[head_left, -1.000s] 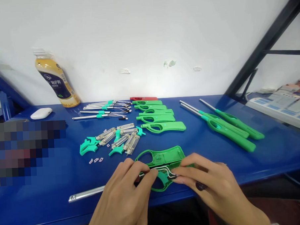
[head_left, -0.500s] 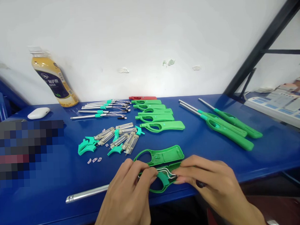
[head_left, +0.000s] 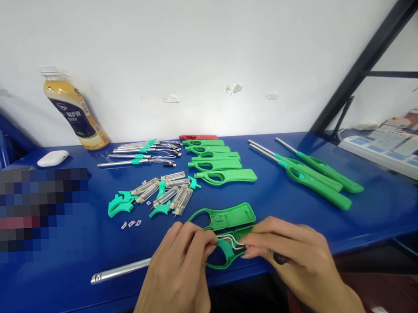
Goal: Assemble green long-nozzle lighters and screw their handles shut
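My left hand (head_left: 181, 264) is closed around the front of an open green lighter shell (head_left: 220, 266), where the long metal tube (head_left: 120, 271) joins it. The tube sticks out to the left. Inside the shell sit a teal trigger (head_left: 226, 249) and two white wires (head_left: 233, 239) that run to a small black igniter (head_left: 238, 250). My right hand (head_left: 292, 249) pinches the igniter's right end, its fingertips down in the shell. A dark, rounded object (head_left: 280, 258) is tucked in the right palm, mostly hidden. Just behind lies the matching green half-shell (head_left: 237, 216), hollow side up.
Loose clear fuel tanks (head_left: 167, 195) and teal triggers (head_left: 121, 204) lie behind my left hand. Tubes with wires (head_left: 139, 155), stacked green shells (head_left: 227, 176) and assembled lighters (head_left: 317, 181) lie farther back. A bottle (head_left: 73, 111) and a white case (head_left: 53, 158) stand left.
Both hands keep nearly the same place and grip. The right fingertips have shifted slightly at the igniter, and the whole view has moved a little.
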A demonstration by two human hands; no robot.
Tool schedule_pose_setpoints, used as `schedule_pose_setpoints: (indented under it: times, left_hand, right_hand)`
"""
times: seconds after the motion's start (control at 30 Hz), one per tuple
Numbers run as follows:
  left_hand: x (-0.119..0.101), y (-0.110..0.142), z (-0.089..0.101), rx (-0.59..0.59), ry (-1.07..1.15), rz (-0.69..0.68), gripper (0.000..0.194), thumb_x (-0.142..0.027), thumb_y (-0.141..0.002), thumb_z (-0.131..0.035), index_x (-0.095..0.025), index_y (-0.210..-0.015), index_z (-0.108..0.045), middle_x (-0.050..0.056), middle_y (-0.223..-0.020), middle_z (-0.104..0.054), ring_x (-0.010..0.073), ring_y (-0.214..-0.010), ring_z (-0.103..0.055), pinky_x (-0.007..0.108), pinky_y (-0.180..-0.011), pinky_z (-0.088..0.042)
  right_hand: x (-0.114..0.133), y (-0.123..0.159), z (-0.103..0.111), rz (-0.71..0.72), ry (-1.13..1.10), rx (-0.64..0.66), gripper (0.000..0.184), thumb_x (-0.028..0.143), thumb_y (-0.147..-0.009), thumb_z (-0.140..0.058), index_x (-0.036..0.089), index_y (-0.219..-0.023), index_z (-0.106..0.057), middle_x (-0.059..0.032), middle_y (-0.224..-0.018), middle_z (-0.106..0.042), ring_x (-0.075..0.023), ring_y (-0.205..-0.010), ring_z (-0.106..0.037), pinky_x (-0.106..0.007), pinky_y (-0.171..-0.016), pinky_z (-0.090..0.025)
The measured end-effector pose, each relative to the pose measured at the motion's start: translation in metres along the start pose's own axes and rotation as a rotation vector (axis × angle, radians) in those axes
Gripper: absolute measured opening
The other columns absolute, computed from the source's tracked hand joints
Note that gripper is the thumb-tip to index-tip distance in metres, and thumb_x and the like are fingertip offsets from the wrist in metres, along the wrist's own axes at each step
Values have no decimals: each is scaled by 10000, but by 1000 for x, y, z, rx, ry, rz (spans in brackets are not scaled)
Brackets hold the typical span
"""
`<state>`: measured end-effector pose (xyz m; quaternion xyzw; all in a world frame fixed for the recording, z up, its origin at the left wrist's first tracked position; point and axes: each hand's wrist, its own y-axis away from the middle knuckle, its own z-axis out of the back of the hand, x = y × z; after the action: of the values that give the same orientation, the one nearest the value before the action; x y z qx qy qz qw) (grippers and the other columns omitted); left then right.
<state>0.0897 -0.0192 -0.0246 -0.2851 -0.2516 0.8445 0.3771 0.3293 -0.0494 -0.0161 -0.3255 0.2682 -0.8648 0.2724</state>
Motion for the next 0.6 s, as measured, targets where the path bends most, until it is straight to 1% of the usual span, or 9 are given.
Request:
schedule_pose_setpoints:
  times: [0.13,0.2,0.3,0.4,0.47,0.5,0.6]
  left_hand:
    - [-1,-2,1,1,-3,-9,270,53,-1009,-486,-198,-1067,-570,14,-934,-679,176,-822,-573,351,-757,-493]
    - [-1,-1,2,19,3,-11,275,52,-1011,-482,-201,-1072,-571,13,-943,-685,177,-829,-580,357,-768,-495]
    - [-1,0,2,24,10,-11,275,45,-1018,-485,-202,-1090,-583,20,-954,-684,183,-849,-592,368,-794,-503]
    - [0,1,2,14,-7,-25,269,43,-1023,-501,-193,-1110,-596,27,-959,-690,183,-868,-604,377,-828,-513]
    - [2,2,1,20,-22,-38,259,36,-1028,-508,-184,-1123,-606,33,-967,-695,184,-880,-609,388,-850,-518]
    - [3,3,0,27,-26,-40,253,31,-1030,-513,-181,-1128,-612,36,-972,-696,187,-887,-611,394,-856,-520]
    - [5,4,1,62,-20,-43,255,9,-1031,-536,-182,-1162,-642,48,-1008,-700,197,-922,-610,396,-851,-528]
  right_hand:
    - [-1,0,1,0,-28,15,234,58,-990,-692,261,-1077,-769,39,-896,-772,-79,-704,-744,-194,-614,-510]
    - [-2,2,2,-1,-31,42,240,80,-1004,-687,272,-1123,-768,35,-918,-775,-85,-727,-754,-197,-622,-516]
    - [-2,3,4,9,21,71,234,143,-1041,-670,292,-1195,-760,30,-946,-774,-91,-753,-766,-209,-630,-519]
    - [0,2,3,3,97,71,176,309,-1048,-698,300,-1209,-768,18,-964,-777,-99,-756,-771,-212,-631,-528]
    - [3,0,1,-21,131,66,216,419,-1037,-700,302,-1201,-778,6,-978,-786,-108,-751,-775,-212,-646,-547]
    - [4,-1,-1,-39,138,67,234,446,-1041,-685,300,-1198,-780,0,-987,-789,-110,-751,-776,-212,-665,-557]
    - [6,-3,-5,-88,118,74,208,423,-1071,-641,293,-1155,-780,1,-991,-783,-98,-755,-771,-199,-702,-559]
